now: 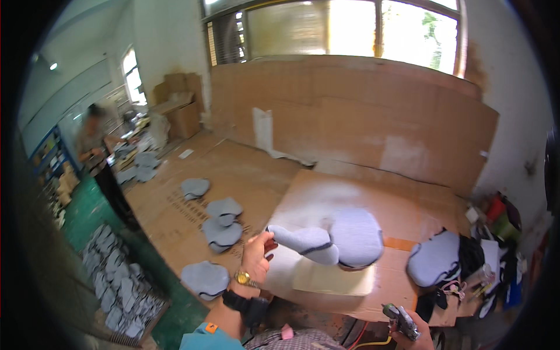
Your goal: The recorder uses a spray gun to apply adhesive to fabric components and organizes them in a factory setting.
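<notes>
My left hand (255, 258) pinches the narrow end of a grey padded fabric piece (306, 242) with a dark edge, held up above the cardboard-covered table. Its wide end meets a larger rounded grey pad (357, 238); whether the two are joined, I cannot tell. Below them lies a flat cream-coloured sheet or block (332, 280). Low at the right, my right hand (417, 332) is wrapped round a metal spray gun (403, 322) with a green part on it. Pale whitish patches mark the cardboard (315, 195) behind the pads.
Several grey pads (223, 233) lie on the cardboard to the left. A heap of grey pieces (119, 286) stands lower left. At right are another grey pad (433, 259) and clutter. Yellow and red hoses (373, 342) run below the table edge. A person (99, 151) stands far left.
</notes>
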Demonstrator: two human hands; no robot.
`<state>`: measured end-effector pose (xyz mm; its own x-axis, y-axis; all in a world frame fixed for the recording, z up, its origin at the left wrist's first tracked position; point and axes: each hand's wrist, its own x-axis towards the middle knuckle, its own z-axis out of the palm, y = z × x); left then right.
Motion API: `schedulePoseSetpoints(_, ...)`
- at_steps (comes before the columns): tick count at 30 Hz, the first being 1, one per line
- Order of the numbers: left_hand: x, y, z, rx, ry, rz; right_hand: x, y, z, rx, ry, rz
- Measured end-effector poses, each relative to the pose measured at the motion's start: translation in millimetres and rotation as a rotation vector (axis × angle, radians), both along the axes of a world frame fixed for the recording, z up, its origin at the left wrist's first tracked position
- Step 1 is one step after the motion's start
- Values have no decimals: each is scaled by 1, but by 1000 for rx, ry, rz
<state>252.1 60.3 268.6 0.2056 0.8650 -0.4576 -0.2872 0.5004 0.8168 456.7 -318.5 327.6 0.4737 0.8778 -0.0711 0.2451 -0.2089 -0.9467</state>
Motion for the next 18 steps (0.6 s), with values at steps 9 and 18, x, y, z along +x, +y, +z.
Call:
schedulePoseSetpoints(9,-208,163,-72,50,-119,531,-75,79,5,-258,128,37)
schedulePoseSetpoints(18,-338,223,-242,-335,-186,589,-129,132,0,-338,-120,35)
